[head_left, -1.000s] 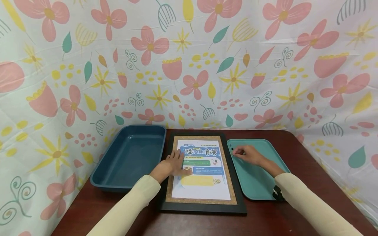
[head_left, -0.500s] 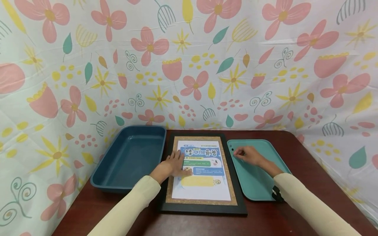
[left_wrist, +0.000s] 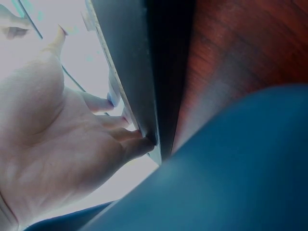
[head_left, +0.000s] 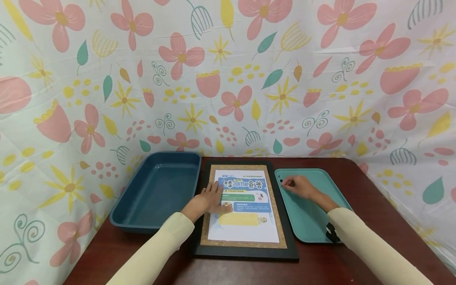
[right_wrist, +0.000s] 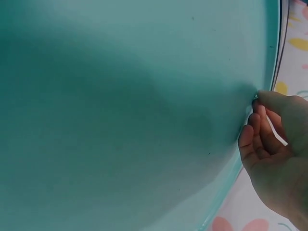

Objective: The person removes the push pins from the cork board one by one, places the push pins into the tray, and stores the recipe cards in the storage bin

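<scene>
My left hand (head_left: 210,200) lies flat with spread fingers on a printed paper sheet (head_left: 246,234). The sheet rests on a cork board (head_left: 282,237) with a black frame. In the left wrist view the fingertips (left_wrist: 149,144) reach the frame's edge. Over the upper left of a teal tray (head_left: 310,221), my right hand (head_left: 301,187) has thumb and forefinger together. Between them a tiny shiny thing (right_wrist: 256,97) shows in the right wrist view, too small to tell its kind. Small dark dots (head_left: 281,181) lie just beyond those fingertips, inside the tray.
To the left of the board stands a deep dark-blue tray (head_left: 164,198). All of it is on a dark red-brown table (head_left: 221,273). A flower-patterned cloth (head_left: 228,130) hangs behind and at both sides. A black object (head_left: 332,232) is at the right sleeve's cuff.
</scene>
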A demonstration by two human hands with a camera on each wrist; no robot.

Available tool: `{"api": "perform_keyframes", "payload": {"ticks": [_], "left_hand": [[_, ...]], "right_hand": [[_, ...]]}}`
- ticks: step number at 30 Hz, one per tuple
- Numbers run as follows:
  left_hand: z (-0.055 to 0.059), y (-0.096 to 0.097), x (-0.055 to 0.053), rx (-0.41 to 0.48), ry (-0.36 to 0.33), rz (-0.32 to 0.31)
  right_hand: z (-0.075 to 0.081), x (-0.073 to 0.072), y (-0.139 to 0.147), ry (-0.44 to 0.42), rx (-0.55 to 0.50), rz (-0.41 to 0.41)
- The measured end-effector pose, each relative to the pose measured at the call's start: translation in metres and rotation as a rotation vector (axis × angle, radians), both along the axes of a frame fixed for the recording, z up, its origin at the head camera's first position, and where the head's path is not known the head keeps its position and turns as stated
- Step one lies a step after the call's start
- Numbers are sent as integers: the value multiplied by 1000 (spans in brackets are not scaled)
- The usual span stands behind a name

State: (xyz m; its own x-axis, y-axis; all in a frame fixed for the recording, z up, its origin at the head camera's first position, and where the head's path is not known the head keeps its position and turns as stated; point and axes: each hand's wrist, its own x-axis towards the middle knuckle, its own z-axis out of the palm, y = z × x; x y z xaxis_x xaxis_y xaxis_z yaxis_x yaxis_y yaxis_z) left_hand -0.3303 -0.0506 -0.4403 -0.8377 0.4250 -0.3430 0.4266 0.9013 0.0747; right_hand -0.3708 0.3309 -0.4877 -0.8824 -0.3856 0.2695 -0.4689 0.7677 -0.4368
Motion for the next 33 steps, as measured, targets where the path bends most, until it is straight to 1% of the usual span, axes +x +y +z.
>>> {"api": "perform_keyframes", "payload": {"ticks": [6,13,23,30,33], "left_hand": [[-1,1,0,-6,4,-5],[-1,4,1,8,4,7],[-1,5,1,16,6,4],[-4,3,-4,46,-3,21],[-8,1,-6,83,-12,30]], "right_hand": [[-1,2,1,1,-17,-18],[-3,5,6,4,-46,12],[1,9,8,-8,-55,11],[8,12,1,48,-40,16],[9,13,-3,69,-27,20]]}}
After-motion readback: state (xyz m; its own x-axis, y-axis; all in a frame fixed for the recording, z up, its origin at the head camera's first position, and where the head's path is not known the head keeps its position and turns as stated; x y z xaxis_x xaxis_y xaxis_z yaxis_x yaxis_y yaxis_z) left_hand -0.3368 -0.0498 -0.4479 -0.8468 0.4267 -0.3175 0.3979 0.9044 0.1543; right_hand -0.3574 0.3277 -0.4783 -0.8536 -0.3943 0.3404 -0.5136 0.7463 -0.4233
